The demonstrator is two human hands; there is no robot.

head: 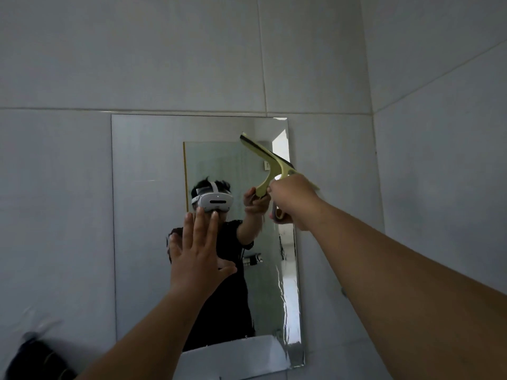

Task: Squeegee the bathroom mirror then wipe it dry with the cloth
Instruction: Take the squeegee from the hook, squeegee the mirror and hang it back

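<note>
Head view, looking up at a grey tiled wall (192, 64). A frameless rectangular mirror (148, 215) hangs on it, taller than wide, its upper edge just under a horizontal grout line. The right hand (292, 200) is raised in front of the mirror's upper right part, fingers wrapped tight around the handle of a yellow-green squeegee (270, 167). The blade bar with its dark rubber edge tilts, the high end to the left, the low end to the right, over the upper right of the glass; whether the rubber touches the glass cannot be told. The left hand (199, 253) is spread flat and open, fingers up, thumb out to the right, holding nothing, in front of the mirror's middle; contact with the glass cannot be told. Wet, rippled streaks show down the right strip of the mirror. The reflection shows a person in a dark top wearing a white headset (212, 200). A white basin edge (233, 357) sits below the mirror. A dark blurred object (35, 360) lies at lower left, unidentifiable.
</note>
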